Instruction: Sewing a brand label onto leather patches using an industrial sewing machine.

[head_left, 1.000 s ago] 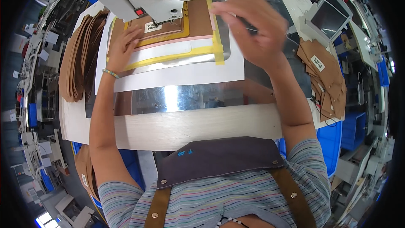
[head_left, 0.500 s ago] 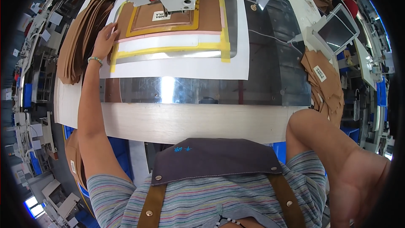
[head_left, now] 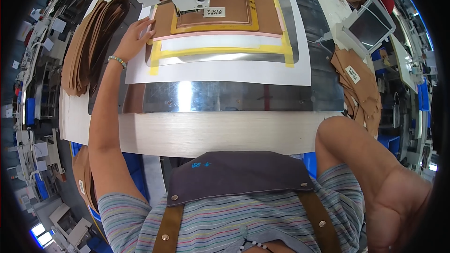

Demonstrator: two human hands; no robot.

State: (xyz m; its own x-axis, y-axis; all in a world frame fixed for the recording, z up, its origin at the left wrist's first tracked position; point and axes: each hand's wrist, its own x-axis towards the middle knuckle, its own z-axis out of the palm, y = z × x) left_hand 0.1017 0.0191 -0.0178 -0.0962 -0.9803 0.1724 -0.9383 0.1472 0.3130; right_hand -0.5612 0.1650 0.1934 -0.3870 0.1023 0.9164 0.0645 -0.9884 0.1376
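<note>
My left hand (head_left: pixel 135 42), with a beaded bracelet at the wrist, reaches forward. Its stretched fingers lie at the left edge of a flat brown panel (head_left: pixel 164 18). On the panel lie a yellow rectangular frame (head_left: pixel 253 24) and a white label (head_left: pixel 214 12) with dark print. Yellow tape strips (head_left: pixel 225 52) border the panel's front and right sides on a white sheet (head_left: pixel 225 72). Above the panel's left part hangs the white head of a sewing machine (head_left: pixel 194 0). My right hand (head_left: pixel 398 208) is raised at the lower right, palm side showing; its fingers are hidden.
A stack of folded brown pieces (head_left: pixel 86 49) stands left of the metal plate (head_left: pixel 211 98). More labelled brown pieces (head_left: pixel 358 82) lie at the right, beneath a tilted screen (head_left: pixel 370 26). The pale table edge (head_left: pixel 220 133) runs in front of me.
The white sheet, panel and yellow frame have slid right under the machine head. My left hand has moved right along with them. My right hand stays raised at nearly the same place.
</note>
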